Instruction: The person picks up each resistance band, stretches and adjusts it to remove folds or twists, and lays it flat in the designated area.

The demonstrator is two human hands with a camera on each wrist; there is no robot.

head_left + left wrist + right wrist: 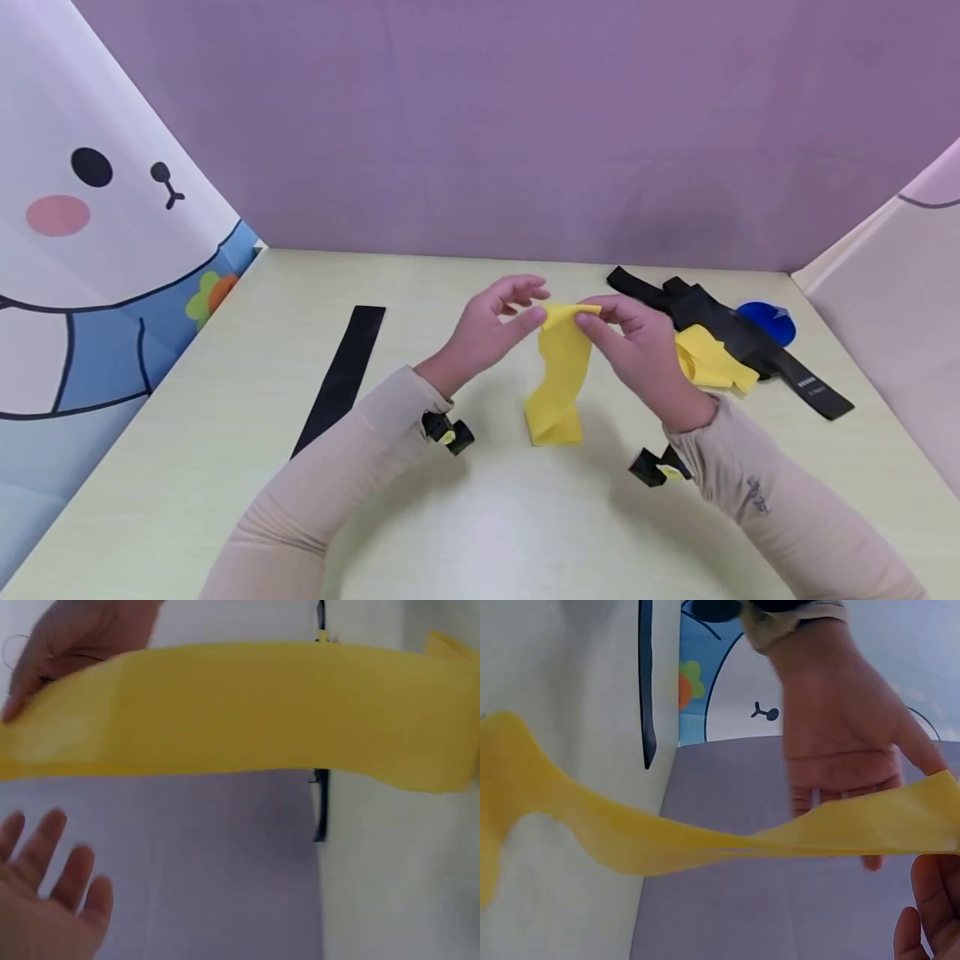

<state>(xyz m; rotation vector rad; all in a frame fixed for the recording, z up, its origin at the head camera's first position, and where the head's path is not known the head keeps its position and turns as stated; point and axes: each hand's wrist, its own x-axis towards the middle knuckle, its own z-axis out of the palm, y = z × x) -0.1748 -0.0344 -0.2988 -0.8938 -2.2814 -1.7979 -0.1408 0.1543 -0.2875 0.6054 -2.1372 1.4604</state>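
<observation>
At the centre of the table (225, 467), we find both hands raised over a yellow band (558, 379). The left hand (491, 325) meets the band's upper end with thumb and forefinger pinched on it, the other fingers spread loosely above. The right hand (637, 342) pinches the same upper edge from the other side, fingers curled round the fold. The band hangs from this shared grip, twists once, and its lower end rests folded on the tabletop between the two forearms.

We judge the handling to be partly done: the upper end is lifted and under control, while the lower portion lies slack and creased on the surface, so the band is neither fully straightened nor fully folded. The pile to the right is untouched, and one black band (341, 379) lies flat and apart on the left.

Count of items, as far as visible:
- Yellow bands: two, the held one and a second yellow band (708, 358) crumpled in the right-hand pile.
- Black bands: at least two, the flat one at left and a tangled black band (750, 342) at right; we cannot tell whether the tangle holds more than one.
- Blue item (768, 321): one, partly hidden behind the pile.
</observation>
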